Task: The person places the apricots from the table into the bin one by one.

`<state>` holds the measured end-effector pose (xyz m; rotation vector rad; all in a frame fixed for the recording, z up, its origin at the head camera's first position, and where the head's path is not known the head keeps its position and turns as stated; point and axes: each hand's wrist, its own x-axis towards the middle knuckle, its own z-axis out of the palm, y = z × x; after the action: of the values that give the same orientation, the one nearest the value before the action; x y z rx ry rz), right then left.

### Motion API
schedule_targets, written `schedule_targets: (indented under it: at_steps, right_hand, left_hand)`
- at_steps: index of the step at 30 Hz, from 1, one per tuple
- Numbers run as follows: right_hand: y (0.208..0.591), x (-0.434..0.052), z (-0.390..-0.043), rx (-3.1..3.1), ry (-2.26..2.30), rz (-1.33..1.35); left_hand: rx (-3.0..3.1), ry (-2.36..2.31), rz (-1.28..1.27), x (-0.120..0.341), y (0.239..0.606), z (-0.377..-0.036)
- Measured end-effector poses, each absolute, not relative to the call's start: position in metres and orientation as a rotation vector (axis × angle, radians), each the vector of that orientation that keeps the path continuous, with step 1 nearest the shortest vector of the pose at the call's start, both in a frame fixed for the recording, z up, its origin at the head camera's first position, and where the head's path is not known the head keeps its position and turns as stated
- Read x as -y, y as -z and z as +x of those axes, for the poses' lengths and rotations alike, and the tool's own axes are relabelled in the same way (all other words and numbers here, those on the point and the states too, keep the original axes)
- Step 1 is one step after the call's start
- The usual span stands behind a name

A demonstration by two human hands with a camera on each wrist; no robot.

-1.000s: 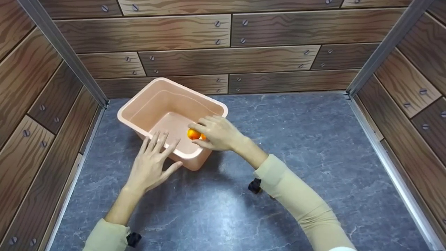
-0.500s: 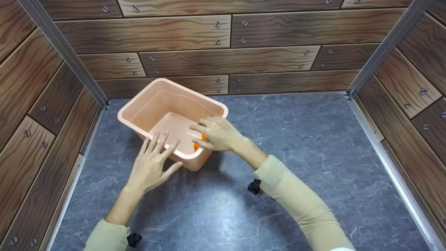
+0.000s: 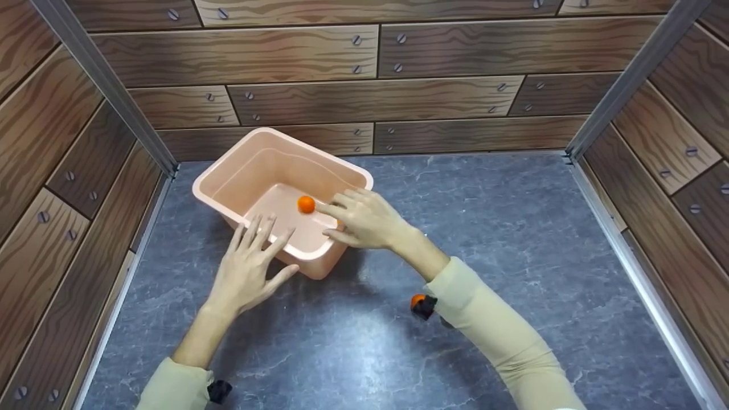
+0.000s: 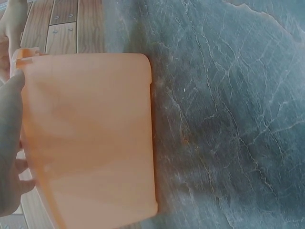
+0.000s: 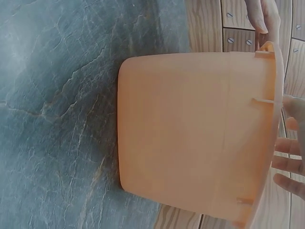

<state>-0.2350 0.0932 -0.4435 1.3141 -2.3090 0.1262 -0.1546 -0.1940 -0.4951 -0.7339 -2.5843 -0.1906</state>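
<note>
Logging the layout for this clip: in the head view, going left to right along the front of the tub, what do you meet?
Left hand resting with spread fingers on the tub's near rim → orange ball inside the pink tub → right hand over the tub's right corner → bare grey tabletop.

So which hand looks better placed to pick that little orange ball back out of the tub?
Probably the right hand. Its fingers reach over the pink tub's rim, close beside the orange ball lying inside. The left hand rests flat on the near rim, fingers spread, farther from the ball.
</note>
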Motion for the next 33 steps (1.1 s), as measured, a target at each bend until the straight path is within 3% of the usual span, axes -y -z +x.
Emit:
schedule_targets:
  at_steps: [33]
  right_hand:
    - [0.456, -0.144, -0.189, 2.271, -0.280, 1.308]
  left_hand:
    - [2.594, 0.193, -0.723, 0.193, 0.495, -0.155]
